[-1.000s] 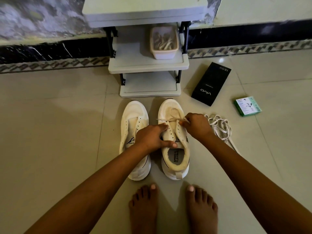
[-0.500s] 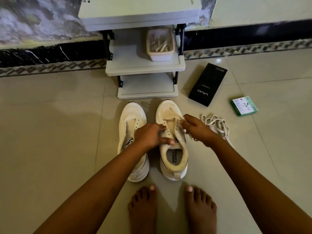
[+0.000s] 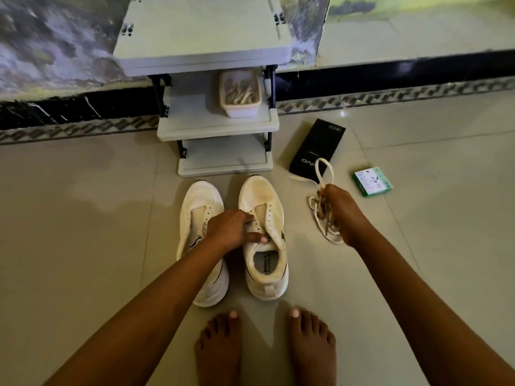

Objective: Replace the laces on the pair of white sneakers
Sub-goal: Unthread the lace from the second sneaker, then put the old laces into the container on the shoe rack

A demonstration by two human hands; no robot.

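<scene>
Two white sneakers stand side by side on the tiled floor, toes pointing away from me, both without laces. My left hand (image 3: 233, 229) grips the tongue and inner side of the right sneaker (image 3: 263, 213), thumb across the tongue. The left sneaker (image 3: 199, 207) sits partly under my left forearm. To the right of the shoes, my right hand (image 3: 338, 210) holds a bunch of white laces (image 3: 324, 174); one loop sticks up above the fist and the rest hangs down to the floor.
A grey plastic shoe rack (image 3: 217, 129) stands right behind the sneakers, with a tub of laces (image 3: 240, 94) on its middle shelf. A black phone box (image 3: 317, 146) and a small green box (image 3: 372, 181) lie on the floor at the right. My bare feet (image 3: 264, 346) are in front.
My right hand left the right sneaker, moved right and picked up the bundle of white laces. The lace is out of the right sneaker. My left hand stays on that shoe.
</scene>
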